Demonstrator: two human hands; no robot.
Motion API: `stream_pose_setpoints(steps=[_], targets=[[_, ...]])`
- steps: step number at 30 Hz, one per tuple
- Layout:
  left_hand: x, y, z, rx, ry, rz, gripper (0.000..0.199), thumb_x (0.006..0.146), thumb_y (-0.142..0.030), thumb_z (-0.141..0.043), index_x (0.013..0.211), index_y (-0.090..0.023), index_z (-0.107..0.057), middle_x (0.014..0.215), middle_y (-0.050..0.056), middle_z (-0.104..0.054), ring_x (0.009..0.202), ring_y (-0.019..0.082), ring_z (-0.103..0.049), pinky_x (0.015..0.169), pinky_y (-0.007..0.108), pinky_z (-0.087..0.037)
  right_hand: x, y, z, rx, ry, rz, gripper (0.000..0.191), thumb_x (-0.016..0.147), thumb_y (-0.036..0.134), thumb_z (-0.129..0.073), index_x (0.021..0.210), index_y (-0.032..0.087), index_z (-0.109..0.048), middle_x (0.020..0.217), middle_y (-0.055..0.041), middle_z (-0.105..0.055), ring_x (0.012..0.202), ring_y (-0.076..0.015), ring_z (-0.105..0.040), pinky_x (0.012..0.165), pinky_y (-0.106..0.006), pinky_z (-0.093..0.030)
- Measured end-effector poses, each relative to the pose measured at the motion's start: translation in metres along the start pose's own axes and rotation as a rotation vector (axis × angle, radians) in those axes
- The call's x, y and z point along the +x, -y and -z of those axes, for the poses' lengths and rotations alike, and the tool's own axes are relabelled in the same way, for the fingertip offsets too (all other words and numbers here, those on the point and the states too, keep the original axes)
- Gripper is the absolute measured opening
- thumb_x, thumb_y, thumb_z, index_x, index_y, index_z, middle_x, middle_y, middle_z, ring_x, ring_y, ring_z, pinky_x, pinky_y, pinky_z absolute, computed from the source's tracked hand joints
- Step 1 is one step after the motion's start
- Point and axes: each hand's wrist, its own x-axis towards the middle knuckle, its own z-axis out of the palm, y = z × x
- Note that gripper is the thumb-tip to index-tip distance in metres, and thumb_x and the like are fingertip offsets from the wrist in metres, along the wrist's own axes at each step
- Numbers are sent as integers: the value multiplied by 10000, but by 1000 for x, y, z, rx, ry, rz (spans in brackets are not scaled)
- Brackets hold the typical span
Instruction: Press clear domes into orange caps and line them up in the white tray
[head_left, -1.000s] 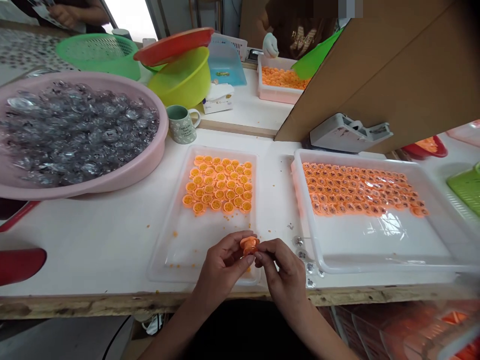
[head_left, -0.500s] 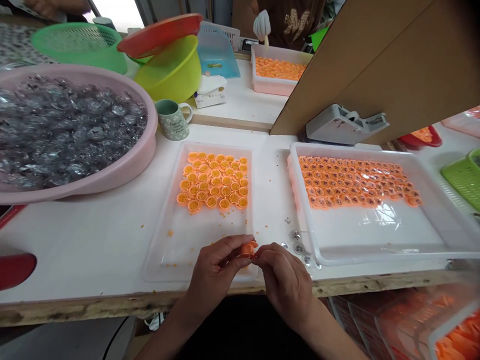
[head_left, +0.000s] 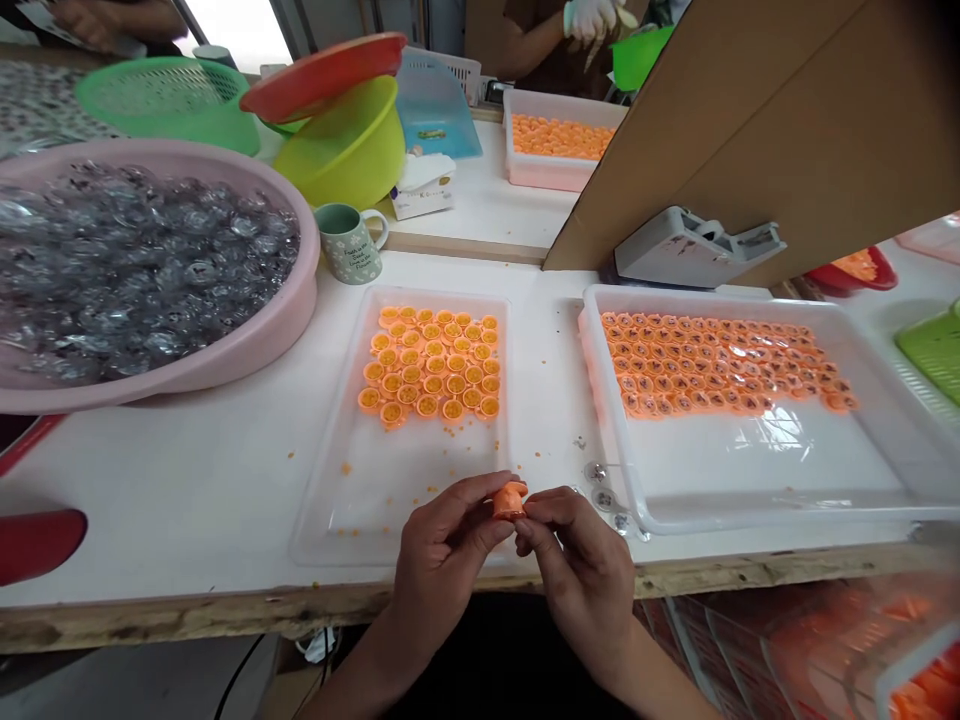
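Note:
A small orange plastic cup (head_left: 509, 502) is pinched between the thumb and fingers of my left hand (head_left: 444, 545), just over the near right corner of the left tray. My right hand (head_left: 581, 555) is closed, its thumb and fingertips touching the cup's lower right edge. Behind my hands, the left white tray (head_left: 315, 520) holds rows of orange cups (head_left: 433, 365) with yellow bits inside. To the right, a larger white tray (head_left: 720, 490) holds rows of orange pieces (head_left: 712, 365) with dark printed centres. Several clear discs (head_left: 602, 497) lie between the trays.
A pink tub (head_left: 296, 330) full of clear domed pieces stands at left, beside a green mug (head_left: 349, 245). A cardboard divider (head_left: 750, 130) rises at the back right with a tape dispenser (head_left: 697, 248) before it. Across the table, a person's gloved hand (head_left: 589, 20) is near a green basket.
My right fingers have shifted along the orange cup's edge, and the cup shows more of its side. Across the table, the gloved hand has moved up and right. The view has shifted slightly.

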Motion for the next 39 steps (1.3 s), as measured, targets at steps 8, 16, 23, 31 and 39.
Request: stream_pose_setpoints(steps=[8, 16, 23, 31, 39], targets=[[-3, -1, 6, 247, -2, -188, 248, 849, -150, -649, 1062, -254, -724, 1009, 10, -755, 843, 165, -712, 783, 243, -592, 2, 0, 12, -204, 84, 224, 278, 859, -38, -504, 975, 206, -570, 883, -49, -622, 769, -151, -614, 640, -262, -502], [0, 0, 7, 324, 60, -336, 286, 874, -66, -594, 1111, -195, -691, 1107, 55, -730, 950, 143, -695, 860, 204, -562, 0, 1, 19, -246, 143, 247, 314, 840, -70, -489, 999, 190, -565, 908, -56, -618, 791, -149, -606, 666, -252, -499], [1, 2, 7, 319, 41, -366, 269, 887, -78, -579, 1106, -198, -677, 1060, 51, -725, 933, 140, -685, 844, 204, -548, 3, 2, 12, -210, 110, 156, 238, 877, -3, -530, 977, 210, -564, 852, -11, -602, 745, -125, -592, 647, -231, -482], [-1, 10, -2, 211, -3, -173, 189, 914, -127, -517, 1030, -172, -660, 947, 48, -691, 872, 150, -652, 803, 245, -528, -1, -3, -1, -197, 73, 20, 236, 919, 94, -519, 1099, 242, -552, 930, -10, -593, 799, -131, -591, 709, -255, -494], [4, 11, -2, -67, -26, 57, 194, 852, -179, -603, 1040, -164, -648, 967, 50, -690, 866, 168, -664, 763, 250, -543, 10, -4, -3, 153, 100, -254, 125, 923, 238, -585, 1047, 250, -570, 819, 21, -626, 692, -115, -601, 625, -229, -514]])
